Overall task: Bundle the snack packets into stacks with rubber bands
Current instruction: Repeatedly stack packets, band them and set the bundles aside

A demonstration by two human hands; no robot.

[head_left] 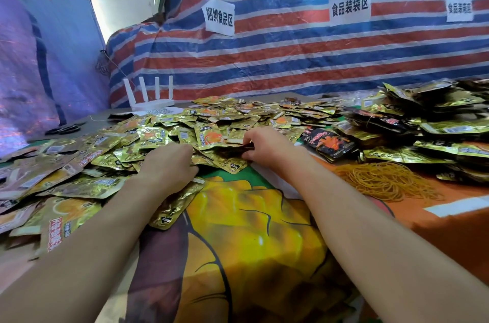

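Gold snack packets (158, 134) heaped over the printed tablecloth (264, 230), right hand (264, 145) pinching a dark packet (244, 148) at the pile's near edge, left hand (169, 161) on the pile, grip hidden, rubber bands (383, 179) lying off right

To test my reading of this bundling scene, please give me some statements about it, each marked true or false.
1. The rubber bands lie to the right of the right grip. True.
2. The right grip pinches a dark packet. True.
3. The router stands among the stacks. False: it stands at the back left, and the stacks are at the right.
4. The rubber bands sit in a box. False: they lie loose on the cloth.
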